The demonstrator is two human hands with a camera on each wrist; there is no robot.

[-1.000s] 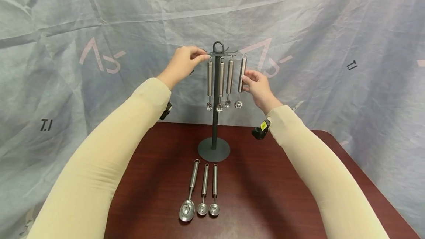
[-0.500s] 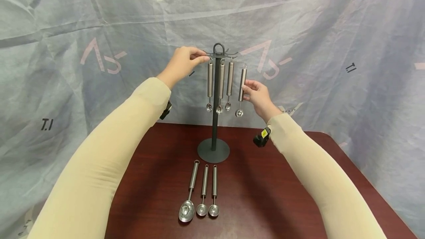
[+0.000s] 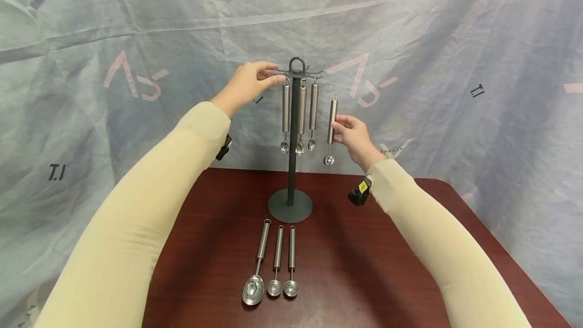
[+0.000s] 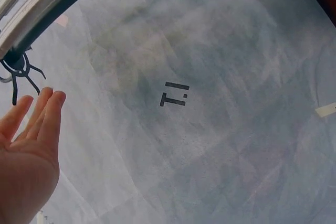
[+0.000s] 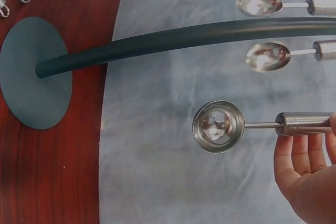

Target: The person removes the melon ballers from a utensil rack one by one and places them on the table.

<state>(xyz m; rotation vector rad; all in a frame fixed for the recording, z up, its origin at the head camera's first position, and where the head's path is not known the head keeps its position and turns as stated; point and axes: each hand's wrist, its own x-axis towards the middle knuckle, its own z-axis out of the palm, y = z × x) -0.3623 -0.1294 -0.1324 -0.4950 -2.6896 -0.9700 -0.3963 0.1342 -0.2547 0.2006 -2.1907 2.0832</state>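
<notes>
My right hand [image 3: 357, 138] pinches the steel handle of a melon baller [image 3: 331, 124], held upright to the right of the dark metal rack [image 3: 292, 166] and apart from it. In the right wrist view, its round bowl [image 5: 218, 126] has a small hole. My left hand [image 3: 250, 84] is at the rack's left hook, its thumb and fingers apart around the hook tip. In the left wrist view, the fingers [image 4: 50, 121] are stretched out close to the hooks [image 4: 23, 72]. Three small steel scoops hang from the rack: left [image 3: 285, 108], middle [image 3: 302, 110] and right [image 3: 314, 107].
Three more steel tools lie before the rack's round base [image 3: 290, 211]: a larger oval scoop [image 3: 253, 290] and two round scoops, one in the middle [image 3: 274, 287] and one at right [image 3: 291, 288]. A grey printed cloth [image 3: 410, 65] hangs behind the red-brown table [image 3: 364, 247].
My right hand has moved the melon baller down, away from the rack's right hook level. My left hand's fingers have parted slightly at the left hook.
</notes>
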